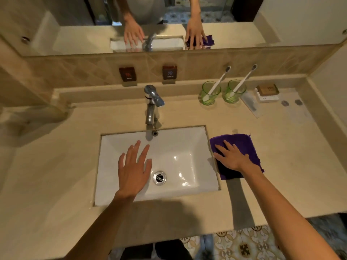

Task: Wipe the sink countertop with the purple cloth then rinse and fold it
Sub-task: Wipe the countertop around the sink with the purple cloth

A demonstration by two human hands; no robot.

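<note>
The purple cloth (244, 145) lies flat on the beige countertop (56, 166), just right of the white sink basin (178, 147). My right hand (231, 156) rests palm down on the cloth with its fingers spread, pointing toward the sink's edge. My left hand (134, 168) hovers over the left half of the basin, fingers apart and holding nothing. The chrome faucet (153, 104) stands behind the basin, and no water is visibly running. The drain (159, 177) sits near the basin's middle.
Two green glasses (210, 93) (234, 91), each holding a toothbrush, stand at the back right. Beside them are a small box (267, 90) and packets on a tray. A mirror (169, 25) covers the wall. Patterned floor tiles (244, 244) show below the counter's front edge.
</note>
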